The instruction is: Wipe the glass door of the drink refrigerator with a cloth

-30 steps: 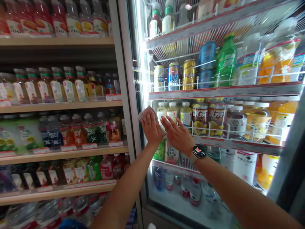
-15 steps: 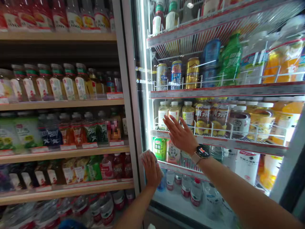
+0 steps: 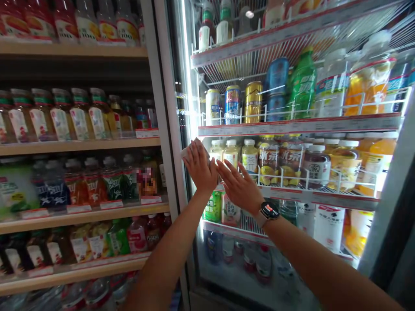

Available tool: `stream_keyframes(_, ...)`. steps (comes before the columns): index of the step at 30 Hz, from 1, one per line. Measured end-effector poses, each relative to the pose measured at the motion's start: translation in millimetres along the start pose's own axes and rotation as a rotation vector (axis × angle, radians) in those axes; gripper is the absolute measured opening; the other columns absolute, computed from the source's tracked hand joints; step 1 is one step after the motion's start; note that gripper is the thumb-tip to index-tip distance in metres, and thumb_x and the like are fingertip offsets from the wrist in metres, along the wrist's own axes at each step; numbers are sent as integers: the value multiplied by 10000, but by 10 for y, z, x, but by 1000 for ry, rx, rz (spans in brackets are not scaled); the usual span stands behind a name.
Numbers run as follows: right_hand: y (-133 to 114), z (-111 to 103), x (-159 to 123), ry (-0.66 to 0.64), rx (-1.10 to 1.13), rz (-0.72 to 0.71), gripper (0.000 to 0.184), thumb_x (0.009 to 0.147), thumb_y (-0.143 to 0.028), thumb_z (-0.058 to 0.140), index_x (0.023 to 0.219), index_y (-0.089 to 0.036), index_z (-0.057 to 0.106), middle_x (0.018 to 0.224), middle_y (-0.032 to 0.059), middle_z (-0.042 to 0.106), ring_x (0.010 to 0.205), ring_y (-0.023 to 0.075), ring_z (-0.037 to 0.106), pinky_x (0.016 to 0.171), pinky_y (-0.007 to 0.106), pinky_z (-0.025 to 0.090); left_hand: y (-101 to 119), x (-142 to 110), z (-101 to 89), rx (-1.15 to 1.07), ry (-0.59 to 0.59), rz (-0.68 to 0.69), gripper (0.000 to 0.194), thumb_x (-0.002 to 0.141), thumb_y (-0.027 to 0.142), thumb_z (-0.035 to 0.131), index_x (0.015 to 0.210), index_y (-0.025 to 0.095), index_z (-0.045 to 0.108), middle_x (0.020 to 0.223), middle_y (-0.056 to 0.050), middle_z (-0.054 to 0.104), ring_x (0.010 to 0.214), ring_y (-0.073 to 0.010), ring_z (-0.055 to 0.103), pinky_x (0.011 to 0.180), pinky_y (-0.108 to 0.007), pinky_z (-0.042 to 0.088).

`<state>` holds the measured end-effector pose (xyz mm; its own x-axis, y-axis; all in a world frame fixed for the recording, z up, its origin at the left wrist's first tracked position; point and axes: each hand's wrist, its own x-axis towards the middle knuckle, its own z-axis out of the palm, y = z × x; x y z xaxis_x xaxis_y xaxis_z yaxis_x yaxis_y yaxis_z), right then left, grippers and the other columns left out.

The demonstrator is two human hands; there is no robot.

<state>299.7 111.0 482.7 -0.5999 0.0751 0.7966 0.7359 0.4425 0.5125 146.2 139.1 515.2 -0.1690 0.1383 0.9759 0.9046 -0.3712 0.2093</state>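
Note:
My left hand presses a folded light-coloured cloth against the glass door of a lit drinks fridge, near the door's left edge. The cloth shows at the fingertips and along the hand's left side; the palm hides the rest. Just to the right, my right hand lies against the glass with fingers stretched out and nothing in it. Its fingertips come close to the left hand. A dark-faced watch sits on the right wrist. Behind the glass, tea bottles stand on a wire shelf.
Left of the fridge's metal frame, wooden shelves hold rows of bottled drinks. Inside the fridge are cans, a green bottle and large orange drink bottles. The fridge's right frame rises at the right.
My left hand has moved up the glass with the cloth, from below the right hand to beside it. The right hand stays pressed to the door. The view has shifted slightly.

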Motion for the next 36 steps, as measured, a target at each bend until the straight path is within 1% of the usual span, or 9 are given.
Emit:
stream_keyframes(5,-1,-5,-9,-24,-4,-8,665,973,-194,412,1568,-44,155,1619,122,270,1498,274,240,1235,520,161,-122,-341,-86,40,-37,94,668,974,473,395,1558,176,264,1630,-130,257,1528,-287,153,1235,-541,86)
stream_keyframes(10,-9,-17,-10,-50,17,20,682,976,-197,406,1579,-74,113,1630,95,248,1506,257,224,1249,495,126,-385,-837,-142,80,-63,98,699,964,451,415,1570,163,219,1629,-154,246,1525,-316,153,1222,-571,95)
stream_keyframes(17,-13,-14,-14,-50,8,19,731,979,-204,410,1579,-86,10,1630,95,251,1505,259,223,1241,515,160,-897,-2274,-329,148,-196,98,692,952,208,391,1584,151,114,1643,-170,172,1530,-318,101,1207,-583,177)
stream_keyframes(20,-13,-16,-13,-46,-7,11,732,974,-204,423,1579,-77,31,1627,103,258,1501,268,233,1241,516,151,-991,-2639,-360,170,-216,115,692,951,154,379,1584,157,101,1642,-159,181,1531,-291,92,1219,-557,169)
stream_keyframes(23,-19,-26,-3,-46,-27,7,716,976,-211,424,1578,-69,63,1623,103,267,1495,272,249,1243,509,143,-935,-2413,-309,151,-190,140,669,965,149,359,1582,153,102,1634,-157,205,1532,-265,86,1233,-531,128)
stream_keyframes(29,-30,-27,6,-29,-10,20,717,978,-205,419,1578,-77,47,1616,105,283,1489,258,266,1239,500,164,-505,-942,-156,36,-153,275,622,1008,243,305,1588,198,85,1629,-113,251,1532,-241,110,1246,-513,76)
stream_keyframes(31,-30,-20,2,-26,-3,21,706,978,-207,420,1578,-77,72,1614,105,289,1490,257,266,1238,498,163,-340,-586,-120,12,-144,287,621,1016,271,289,1589,199,61,1636,-103,233,1534,-232,106,1250,-507,61)
stream_keyframes(33,-29,-16,-1,-17,-4,19,688,981,-204,416,1577,-74,97,1609,105,303,1487,257,271,1235,499,169,-216,-424,-98,7,-129,278,626,1021,286,285,1589,192,40,1640,-103,218,1535,-228,103,1251,-502,61)
stream_keyframes(36,-31,-18,1,-15,8,20,688,978,-194,413,1579,-82,97,1604,103,316,1481,260,284,1227,505,193,-153,-520,-102,30,-121,281,630,1021,299,294,1589,177,48,1636,-114,229,1532,-233,129,1249,-490,97)
